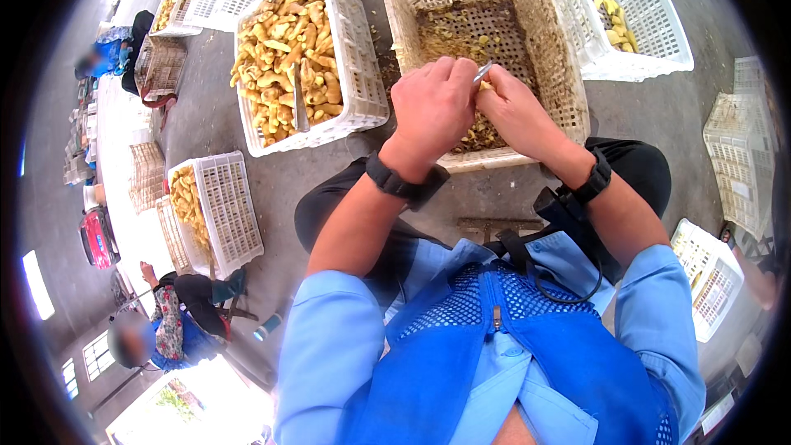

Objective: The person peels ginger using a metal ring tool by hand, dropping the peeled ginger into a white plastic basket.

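Observation:
My left hand (pixel 435 108) is closed in a fist, with a short metal blade (pixel 484 72) jutting out beside its fingers; the handle is hidden. Pressed close against it, my right hand (pixel 516 112) pinches a small pale piece of ginger (pixel 486 86), mostly covered by the fingers. Both hands are over the near part of a stained plastic crate (pixel 494 162) between my knees. Brown scraps and peelings (pixel 454 43) cover part of its perforated floor.
At left stands a white crate (pixel 364 74) heaped with ginger (pixel 284 43), a metal blade (pixel 300 102) lying on top. Another white crate (pixel 661 43) at right holds peeled ginger pieces (pixel 612 12). Two people (pixel 185 327) (pixel 114 52) sit at left near more crates (pixel 228 210).

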A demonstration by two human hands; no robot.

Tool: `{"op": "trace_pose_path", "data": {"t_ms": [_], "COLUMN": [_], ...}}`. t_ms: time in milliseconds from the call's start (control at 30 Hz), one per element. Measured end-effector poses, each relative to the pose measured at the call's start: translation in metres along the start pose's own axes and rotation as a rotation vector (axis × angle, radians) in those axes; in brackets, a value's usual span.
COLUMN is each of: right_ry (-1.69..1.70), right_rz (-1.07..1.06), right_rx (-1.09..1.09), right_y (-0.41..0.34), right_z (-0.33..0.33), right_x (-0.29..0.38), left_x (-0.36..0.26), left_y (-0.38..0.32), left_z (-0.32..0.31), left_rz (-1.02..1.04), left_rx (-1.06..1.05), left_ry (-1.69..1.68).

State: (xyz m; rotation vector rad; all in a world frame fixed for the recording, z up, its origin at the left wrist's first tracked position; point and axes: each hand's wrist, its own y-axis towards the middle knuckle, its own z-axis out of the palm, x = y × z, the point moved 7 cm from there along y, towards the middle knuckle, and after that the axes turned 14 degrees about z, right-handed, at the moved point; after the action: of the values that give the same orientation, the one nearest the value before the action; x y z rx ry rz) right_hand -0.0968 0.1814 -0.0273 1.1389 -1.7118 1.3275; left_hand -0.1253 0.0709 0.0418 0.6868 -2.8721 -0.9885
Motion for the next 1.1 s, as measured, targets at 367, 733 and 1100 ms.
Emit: {"op": "trace_pose_path", "data": {"t_ms": [367, 733, 1100], "right_ry": [-0.123, 0.103, 0.063], "right_rz": [0.083, 0.009, -0.070], "right_rx": [0.009, 0.084, 0.025], "right_y": [-0.002, -0.016, -0.006], "right_z": [-0.007, -0.004, 0.000], "right_x": [-0.004, -0.005, -0.002], "left_x": [0.035, 0.047, 0.018], "left_y": [-0.010, -0.019, -0.005], "left_z": [0.007, -0.001, 0.003], "left_rz": [-0.351, -0.623, -0.262], "left_rx": [-0.064, -0.148, -0.096], "left_ry": [-0.054, -0.563, -0.196]}}
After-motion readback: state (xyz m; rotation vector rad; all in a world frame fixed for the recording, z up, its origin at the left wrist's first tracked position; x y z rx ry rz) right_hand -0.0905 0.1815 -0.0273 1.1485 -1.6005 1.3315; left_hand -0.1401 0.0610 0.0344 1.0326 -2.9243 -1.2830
